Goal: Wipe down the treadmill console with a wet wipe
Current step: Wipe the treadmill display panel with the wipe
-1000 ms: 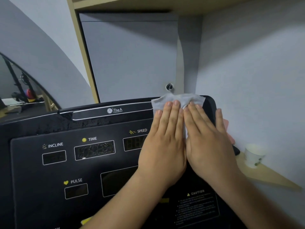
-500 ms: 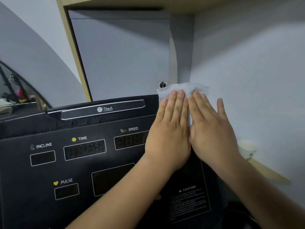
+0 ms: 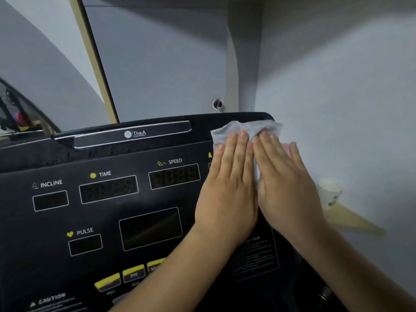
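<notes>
The black treadmill console (image 3: 108, 221) fills the lower left, with INCLINE, TIME, SPEED and PULSE windows. A crumpled white wet wipe (image 3: 245, 129) lies on its upper right corner. My left hand (image 3: 229, 183) and my right hand (image 3: 283, 183) lie side by side, fingers straight, pressing flat on the wipe. Only the wipe's top edge and a strip between the hands show; the rest is under my palms.
A grey wall stands close on the right. A paper cup (image 3: 329, 192) sits on a small wooden corner shelf (image 3: 351, 221) right of the console. A wooden post (image 3: 94, 64) and a small round fitting (image 3: 218, 103) are behind the console.
Both hands with the wipe slid down from the console's top edge onto its upper right corner. The view also shifted, showing more of the console's lower buttons.
</notes>
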A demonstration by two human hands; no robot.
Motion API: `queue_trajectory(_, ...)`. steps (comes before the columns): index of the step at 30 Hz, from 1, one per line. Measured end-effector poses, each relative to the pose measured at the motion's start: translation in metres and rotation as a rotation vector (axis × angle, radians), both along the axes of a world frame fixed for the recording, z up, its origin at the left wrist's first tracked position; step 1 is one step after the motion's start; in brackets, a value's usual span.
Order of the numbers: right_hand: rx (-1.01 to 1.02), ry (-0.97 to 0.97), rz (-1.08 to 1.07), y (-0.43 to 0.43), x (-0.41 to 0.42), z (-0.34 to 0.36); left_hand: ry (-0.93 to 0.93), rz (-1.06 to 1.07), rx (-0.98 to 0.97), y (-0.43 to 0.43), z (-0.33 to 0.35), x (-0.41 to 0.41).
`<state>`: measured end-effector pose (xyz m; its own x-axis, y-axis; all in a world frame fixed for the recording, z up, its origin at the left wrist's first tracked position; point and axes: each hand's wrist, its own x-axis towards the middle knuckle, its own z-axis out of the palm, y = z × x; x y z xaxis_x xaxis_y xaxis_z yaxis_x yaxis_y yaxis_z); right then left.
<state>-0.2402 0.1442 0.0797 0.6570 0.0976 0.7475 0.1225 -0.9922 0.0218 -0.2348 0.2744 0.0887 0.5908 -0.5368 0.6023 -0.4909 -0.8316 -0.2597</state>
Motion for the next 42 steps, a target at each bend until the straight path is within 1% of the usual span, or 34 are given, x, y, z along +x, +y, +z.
queue_trajectory(4,0.000,-0.016,0.045,0.004,-0.018,-0.026,-0.015,-0.053,-0.041,0.011,-0.031,-0.011)
queue_trajectory(6,0.004,-0.029,0.044,0.004,-0.012,-0.018,-0.015,-0.066,-0.063,0.009,-0.023,-0.007)
queue_trajectory(8,0.027,-0.036,0.036,0.006,-0.002,-0.006,0.005,-0.035,-0.060,0.005,-0.008,-0.005)
queue_trajectory(10,0.029,-0.025,0.027,0.007,0.000,-0.003,0.017,-0.023,-0.048,0.005,-0.006,-0.005)
queue_trajectory(12,-0.001,0.003,0.026,0.007,-0.008,-0.015,0.007,-0.033,-0.058,0.012,-0.018,-0.009)
queue_trajectory(15,0.014,0.045,0.066,0.010,-0.024,-0.031,-0.011,-0.093,-0.087,0.026,-0.037,-0.016)
queue_trajectory(18,0.018,0.033,0.074,0.013,-0.015,-0.017,-0.036,-0.094,-0.071,0.023,-0.023,-0.008)
queue_trajectory(21,0.023,0.008,0.036,0.013,0.000,0.004,-0.042,-0.065,-0.085,0.015,-0.001,0.001)
queue_trajectory(23,0.011,0.009,0.025,0.013,-0.001,0.002,-0.030,-0.056,-0.095,0.016,-0.005,0.000)
queue_trajectory(27,0.007,0.044,0.058,0.016,-0.020,-0.024,-0.019,-0.075,-0.093,0.030,-0.034,-0.013)
queue_trajectory(30,-0.008,0.036,0.055,0.018,-0.015,-0.014,-0.040,-0.068,-0.080,0.030,-0.023,-0.008)
queue_trajectory(33,0.028,-0.007,0.038,0.023,-0.002,0.004,-0.038,-0.024,-0.089,0.022,-0.004,-0.003)
queue_trajectory(35,0.023,-0.007,0.033,0.024,-0.003,0.002,-0.033,-0.022,-0.084,0.025,-0.008,-0.003)
queue_trajectory(39,-0.030,0.055,0.036,0.028,-0.024,-0.025,-0.018,-0.063,-0.105,0.045,-0.033,-0.015)
queue_trajectory(42,-0.065,0.056,0.024,0.033,-0.016,-0.013,-0.021,-0.050,-0.105,0.042,-0.022,-0.011)
